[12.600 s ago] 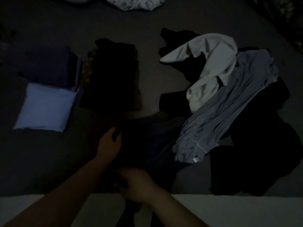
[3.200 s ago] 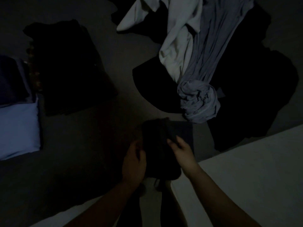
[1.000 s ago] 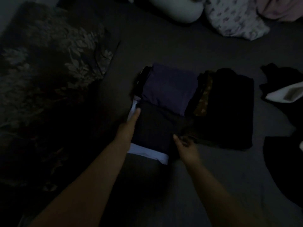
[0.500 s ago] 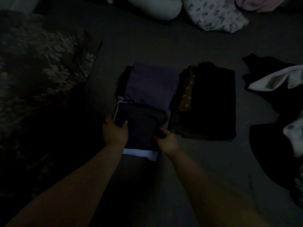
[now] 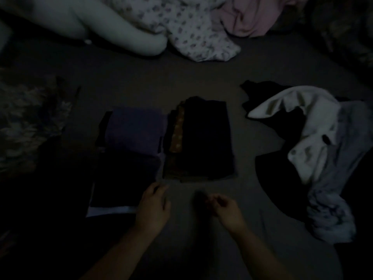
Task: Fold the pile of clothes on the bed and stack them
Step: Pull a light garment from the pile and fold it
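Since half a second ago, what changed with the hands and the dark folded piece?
Both hands let go of the dark folded piece and drew back toward the body: the left hand now sits at its near right corner, the right hand over bare bed, empty. The piece stays on the pale folded item; the neighbouring stack and the unfolded pile are unchanged.

Both hands have come off the stack at nine o'clock. The dark folded garment (image 5: 125, 178) she carried over from the bed's edge now lies on the pale folded piece (image 5: 113, 210). Her left hand (image 5: 153, 207) has drawn back just beside its right edge, fingers relaxed. Her right hand (image 5: 226, 209) has pulled away toward six o'clock, loosely curled, holding nothing.
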